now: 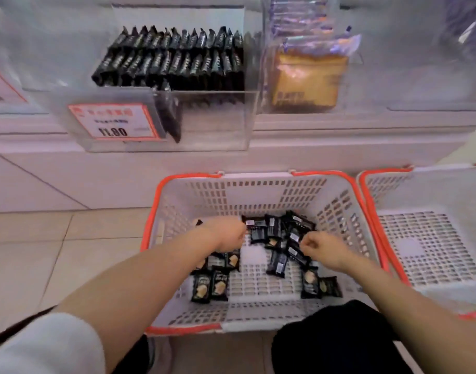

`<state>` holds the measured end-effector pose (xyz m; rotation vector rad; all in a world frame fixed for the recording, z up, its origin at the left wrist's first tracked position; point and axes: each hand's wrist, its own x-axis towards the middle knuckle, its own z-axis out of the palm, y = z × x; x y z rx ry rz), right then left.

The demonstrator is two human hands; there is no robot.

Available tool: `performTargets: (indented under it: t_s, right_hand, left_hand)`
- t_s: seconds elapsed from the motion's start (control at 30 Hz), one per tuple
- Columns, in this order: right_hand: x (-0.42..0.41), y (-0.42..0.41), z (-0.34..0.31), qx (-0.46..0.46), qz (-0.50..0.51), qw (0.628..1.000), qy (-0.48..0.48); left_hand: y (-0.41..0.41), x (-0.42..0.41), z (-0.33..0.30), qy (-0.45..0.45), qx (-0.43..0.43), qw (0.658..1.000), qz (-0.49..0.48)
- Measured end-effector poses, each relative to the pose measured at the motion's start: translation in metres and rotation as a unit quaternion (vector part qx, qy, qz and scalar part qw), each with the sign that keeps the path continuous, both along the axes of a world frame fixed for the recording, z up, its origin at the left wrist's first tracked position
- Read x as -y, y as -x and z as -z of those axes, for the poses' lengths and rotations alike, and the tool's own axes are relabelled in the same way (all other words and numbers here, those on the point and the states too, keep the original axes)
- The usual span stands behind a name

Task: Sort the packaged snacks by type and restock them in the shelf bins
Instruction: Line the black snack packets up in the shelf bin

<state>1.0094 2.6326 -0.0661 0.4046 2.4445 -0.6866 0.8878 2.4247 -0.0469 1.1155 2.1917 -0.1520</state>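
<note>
Down on the tiled floor [29, 238], a white shopping basket w/ orange rim [258, 195] sits just below the shelf, both hands reaching into it. Left hand [227, 234] is over the basket's left-centre, fingers curled under; its fingertips are at the left edge of a black snack packet [258, 230] in the far pile, prob. pinching it, but the contact is blurred so can't tell for sure. Right hand [322, 248] is right of centre, fingers curled together, thumb side just touching the packets at the pile's right edge; whether it grips 1 can't be told.

Basket holds loose black snack packets only: a heap at far centre, a few under the left wrist, 2 lying side by side near-left [210, 287], 2 more near-right [320, 286]. Bare patch of basket bottom shows between the groups.

Right of it, touching rim to rim, is a 2nd white basket w/ orange rim [447, 265]; nothing shows in the visible part.

Up on the shelf, a clear acrylic bin [212, 125] holds rows of the same black packets standing upright & packed tight at the far part [174, 60], w/ 1 or 2 packets tipped down at the near front left [172, 114]. A red-bordered price tag reading 11.80 [114, 122] sits on its front. Next bin to the right [264, 49] holds bagged bread slices [307, 79], purple-white wrappers stacked behind.
</note>
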Motion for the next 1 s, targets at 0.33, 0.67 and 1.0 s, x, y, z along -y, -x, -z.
performTargets:
  t_s: [0.33, 0.67, 1.0]
  right_hand:
    - [-0.026, -0.001, 0.138, 0.093, 0.037, 0.995, 0.008]
    - [-0.009, 0.009, 0.183, 0.057, -0.118, 0.972, -0.195]
    - [-0.009, 0.013, 0.152, 0.092, 0.245, 0.938, 0.227]
  left_hand:
    - [-0.029, 0.013, 0.141, 0.064, 0.079, 0.983, -0.153]
    - [-0.04, 0.013, 0.19, 0.039, -0.007, 0.95, -0.31]
    - [-0.051, -0.015, 0.209, -0.018, 0.069, 0.83, -0.553]
